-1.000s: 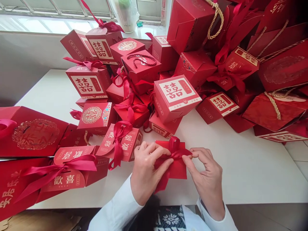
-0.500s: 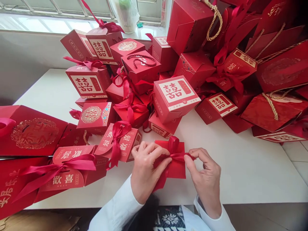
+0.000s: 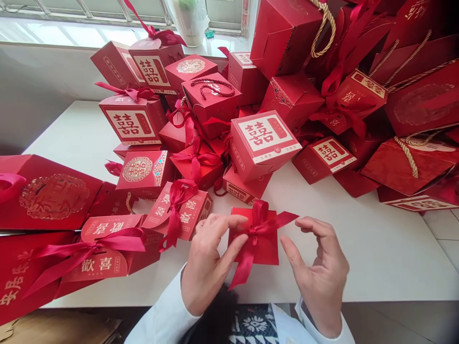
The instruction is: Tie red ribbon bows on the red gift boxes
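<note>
A small flat red box (image 3: 267,246) with a red ribbon bow (image 3: 258,224) lies on the white table (image 3: 376,253) near its front edge. My left hand (image 3: 208,263) rests just left of the box, fingers apart, thumb and forefinger near the ribbon's left tail. My right hand (image 3: 319,260) hovers just right of the box, fingers curved and apart, holding nothing. Both ribbon tails lie free.
Several red gift boxes are heaped behind, among them one with a white label (image 3: 261,143) and one with a bow (image 3: 179,210). Large red bags (image 3: 412,110) fill the right side. Flat red bags (image 3: 46,196) lie at the left. A window sill runs along the back.
Both hands pinched the ribbon's ends and pulled the bow tight. Now they have let go and drawn back a little, and the ribbon lies loose on the box.
</note>
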`<state>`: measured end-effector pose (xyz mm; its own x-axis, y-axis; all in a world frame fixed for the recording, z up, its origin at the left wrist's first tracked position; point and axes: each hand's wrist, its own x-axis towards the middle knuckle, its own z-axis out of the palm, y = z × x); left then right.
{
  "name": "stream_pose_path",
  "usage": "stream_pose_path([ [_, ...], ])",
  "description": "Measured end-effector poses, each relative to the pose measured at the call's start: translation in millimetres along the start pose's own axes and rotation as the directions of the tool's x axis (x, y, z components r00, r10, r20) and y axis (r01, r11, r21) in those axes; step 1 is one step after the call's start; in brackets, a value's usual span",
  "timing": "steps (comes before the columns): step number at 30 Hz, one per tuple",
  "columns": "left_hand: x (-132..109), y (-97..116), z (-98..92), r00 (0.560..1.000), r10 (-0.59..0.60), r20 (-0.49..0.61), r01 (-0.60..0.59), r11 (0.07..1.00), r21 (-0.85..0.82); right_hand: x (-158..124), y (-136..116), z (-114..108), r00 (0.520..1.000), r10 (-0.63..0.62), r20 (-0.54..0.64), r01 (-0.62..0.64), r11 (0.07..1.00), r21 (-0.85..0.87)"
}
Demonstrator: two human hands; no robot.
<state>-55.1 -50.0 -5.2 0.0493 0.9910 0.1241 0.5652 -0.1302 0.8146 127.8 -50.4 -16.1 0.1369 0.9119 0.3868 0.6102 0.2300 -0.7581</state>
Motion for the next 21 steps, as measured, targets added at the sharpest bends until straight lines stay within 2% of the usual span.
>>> stream_pose_path([
  [2, -1, -2, 0.3, 0.999, -0.038, 0.01, 0.038, 0.997, -0.064, 1, -9, 2, 0.985, -0.172, -0.02, 0.172, 0.985, -0.034],
  [5, 1, -2, 2.0, 0.994, -0.094, 0.047, 0.099, 0.988, -0.119, 5, -20, 8, 0.94, -0.332, 0.081, 0.338, 0.937, -0.085],
  [9, 5, 0, 4.0, 0.993, -0.108, 0.043, 0.112, 0.989, -0.1, 13, -20, 21, 0.929, -0.289, 0.23, 0.31, 0.949, -0.064],
  [11, 6, 1, 4.8, 0.994, -0.1, 0.039, 0.102, 0.991, -0.08, 14, -16, 25, 0.925, -0.268, 0.269, 0.289, 0.956, -0.041],
  [21, 7, -4, 1.0, 0.984, -0.152, 0.091, 0.161, 0.981, -0.108, 11, -10, 21, 0.941, -0.219, 0.258, 0.238, 0.97, -0.044],
])
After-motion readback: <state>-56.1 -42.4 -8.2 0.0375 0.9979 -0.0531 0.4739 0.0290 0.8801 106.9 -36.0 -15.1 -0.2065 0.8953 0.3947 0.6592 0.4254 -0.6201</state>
